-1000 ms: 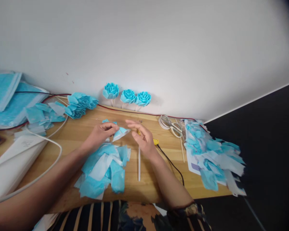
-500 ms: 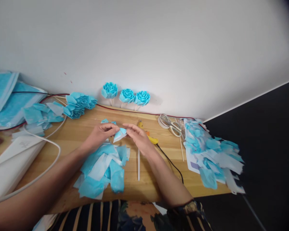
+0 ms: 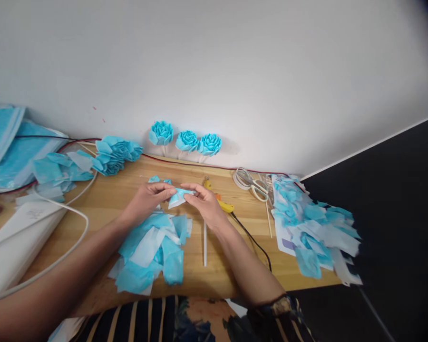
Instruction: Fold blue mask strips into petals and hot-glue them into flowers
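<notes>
Between both hands is a small blue and white fabric piece (image 3: 177,198), its lower edge white. My left hand (image 3: 150,199) pinches its left side between thumb and fingers. On the other side my right hand (image 3: 206,204) grips it, thumb below and fingers along the top. Just below lies a loose heap of blue and white fabric pieces (image 3: 153,251). Small blue bits (image 3: 156,179) show behind my left hand. A yellow glue gun (image 3: 227,206) is partly hidden behind my right hand, and a white glue stick (image 3: 205,244) points toward me beneath it.
Three blue fabric roses (image 3: 188,141) on stems lean against the wall. More blue roses (image 3: 116,154) lie left, near packaged blue sheets (image 3: 32,147) and a white device (image 3: 24,237) with a cable. Scissors (image 3: 258,189), a tape roll (image 3: 241,178) and another fabric pile (image 3: 314,223) are at right.
My right thumb has shifted up and left onto the fabric piece, and the piece now looks flatter and more stretched between my hands. The view has shifted slightly.
</notes>
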The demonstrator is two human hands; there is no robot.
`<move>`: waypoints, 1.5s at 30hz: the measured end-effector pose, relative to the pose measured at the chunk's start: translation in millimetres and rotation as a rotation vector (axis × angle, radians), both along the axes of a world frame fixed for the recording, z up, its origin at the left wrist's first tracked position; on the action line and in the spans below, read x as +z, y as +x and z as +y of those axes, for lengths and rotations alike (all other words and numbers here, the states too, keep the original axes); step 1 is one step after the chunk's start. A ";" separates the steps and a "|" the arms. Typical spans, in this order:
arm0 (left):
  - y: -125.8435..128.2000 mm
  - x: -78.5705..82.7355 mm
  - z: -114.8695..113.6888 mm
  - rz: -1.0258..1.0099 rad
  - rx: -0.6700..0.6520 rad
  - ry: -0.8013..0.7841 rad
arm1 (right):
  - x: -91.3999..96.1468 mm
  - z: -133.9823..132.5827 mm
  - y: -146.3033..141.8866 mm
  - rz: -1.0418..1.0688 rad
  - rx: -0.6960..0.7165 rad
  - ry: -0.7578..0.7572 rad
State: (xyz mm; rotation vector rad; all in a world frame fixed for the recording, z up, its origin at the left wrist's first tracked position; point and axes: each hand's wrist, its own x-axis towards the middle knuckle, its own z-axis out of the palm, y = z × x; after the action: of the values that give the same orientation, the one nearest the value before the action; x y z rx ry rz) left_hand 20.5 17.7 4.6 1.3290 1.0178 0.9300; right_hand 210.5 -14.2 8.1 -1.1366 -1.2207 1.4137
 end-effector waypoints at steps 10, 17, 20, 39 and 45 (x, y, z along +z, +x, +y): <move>2.5 2.3 -0.8 0.034 0.017 0.047 | -4.2 0.4 -1.0 -0.035 -0.001 0.020; 3.8 6.1 -3.5 0.038 -0.007 0.106 | -3.8 -0.4 -1.2 -0.046 0.016 0.040; 5.2 5.8 -4.8 0.040 0.021 0.119 | -2.1 -1.7 -1.4 -0.013 0.056 0.058; 10.3 11.1 -10.6 0.067 0.043 0.148 | -11.6 -5.1 -12.3 -0.015 0.016 0.050; 7.4 11.2 -9.5 0.057 0.020 0.127 | -9.3 -4.0 -9.7 0.010 0.000 0.059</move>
State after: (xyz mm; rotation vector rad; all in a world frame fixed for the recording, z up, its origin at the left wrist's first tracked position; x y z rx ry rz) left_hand 27.9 8.2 15.8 1.4607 1.0309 0.9902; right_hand 200.7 -18.2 -1.3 -1.0880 -1.2475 1.3729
